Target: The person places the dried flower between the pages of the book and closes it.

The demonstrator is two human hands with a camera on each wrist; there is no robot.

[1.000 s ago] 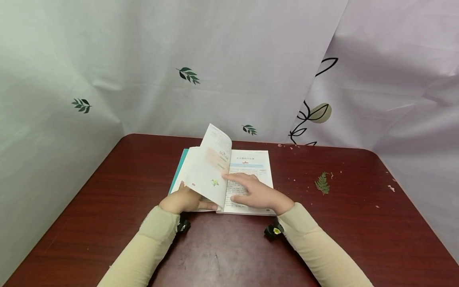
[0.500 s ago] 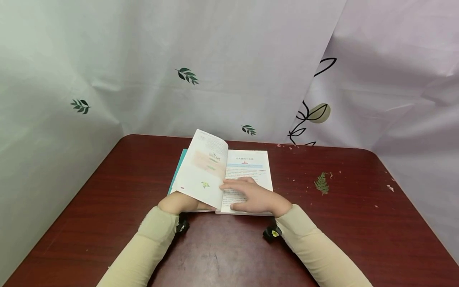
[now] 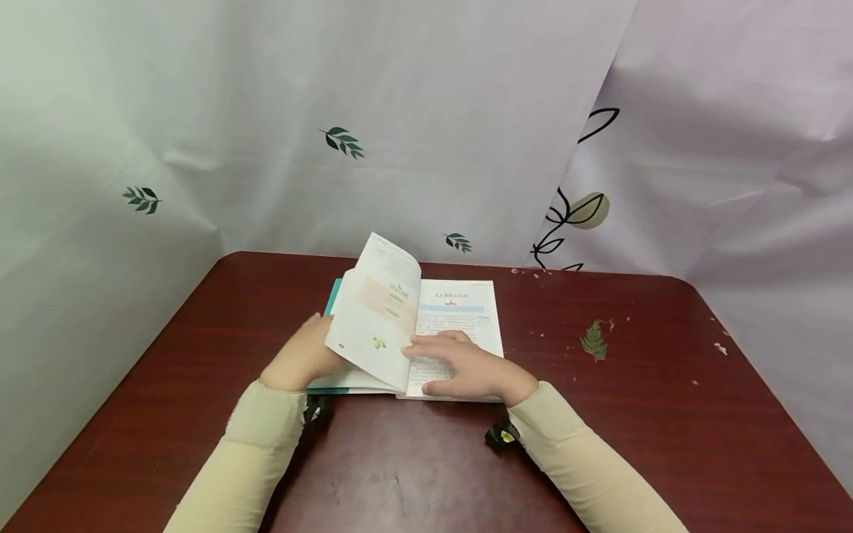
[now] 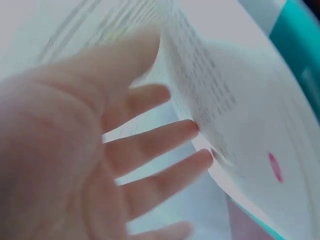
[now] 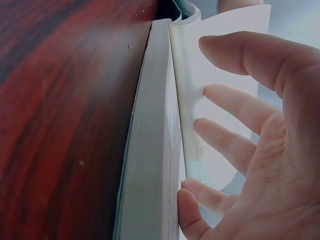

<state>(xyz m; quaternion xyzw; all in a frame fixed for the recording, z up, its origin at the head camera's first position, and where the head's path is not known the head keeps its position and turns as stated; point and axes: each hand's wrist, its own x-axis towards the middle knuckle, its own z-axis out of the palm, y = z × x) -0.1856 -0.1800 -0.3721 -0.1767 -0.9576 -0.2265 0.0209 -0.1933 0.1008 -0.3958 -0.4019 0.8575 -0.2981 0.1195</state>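
An open book (image 3: 460,300) with a teal cover lies on the table. One of its pages (image 3: 383,311), printed with a peach panel and a small flower, stands partly lifted and leans to the left. My left hand (image 3: 303,355) is at the book's left side, its fingers hidden behind that page in the head view. In the left wrist view this hand (image 4: 75,135) has its fingers spread, the tips at a page. My right hand (image 3: 473,366) lies over the right page near the spine. Its fingers (image 5: 220,137) are extended toward the lifted page in the right wrist view.
The dark red table (image 3: 640,429) holds a green fern leaf (image 3: 594,340) right of the book. Small pale scraps (image 3: 720,348) lie near its right side. A white curtain (image 3: 413,133) with leaf prints hangs behind the table.
The lifted page has swung left, away from the right page. My left hand has shifted left, partly out from under it. The right hand stays almost in place, slightly lower.
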